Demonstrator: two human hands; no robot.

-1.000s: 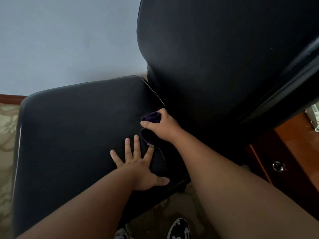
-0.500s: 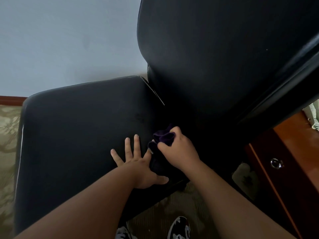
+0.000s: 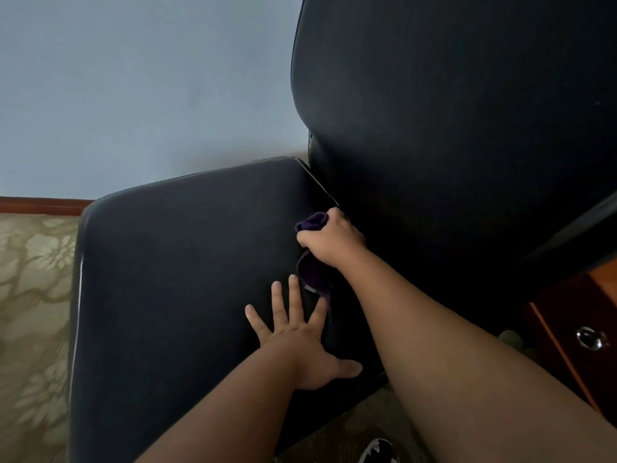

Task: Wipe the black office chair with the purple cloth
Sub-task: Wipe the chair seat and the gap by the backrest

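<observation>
- The black office chair (image 3: 400, 195) fills most of the view. Its seat (image 3: 173, 279) spreads across the near left and its backrest (image 3: 450, 95) rises on the far right.
- The purple cloth (image 3: 313, 274) lies bunched on the right part of the seat, just where the seat meets the foot of the backrest.
- The right hand (image 3: 334, 238) sits on top of the cloth, its grip curled tight round the bunched fabric. One fold pokes out on the hand's far left side, and a darker length trails from under the wrist toward the near side.
- The left hand (image 3: 300, 342) lies flat on the seat, on the near side of the cloth. Its grip is wide and holds nothing, with fingers (image 3: 293, 295) straight and spread and the thumb pointing right.
- The left forefinger lies just beside the trailing end of the cloth; whether they touch cannot be told.
- Beyond the seat stands a pale blue-grey wall (image 3: 150, 78), with a reddish skirting board (image 3: 40, 202) at its foot on the left.
- A patterned beige carpet (image 3: 30, 295) shows to the left of the seat.
- At the right edge is a reddish wooden cabinet (image 3: 567, 315) with a metal ring pull (image 3: 589, 337).
- The toe of a black-and-white shoe (image 3: 379, 451) shows at the near edge, between the forearms.
</observation>
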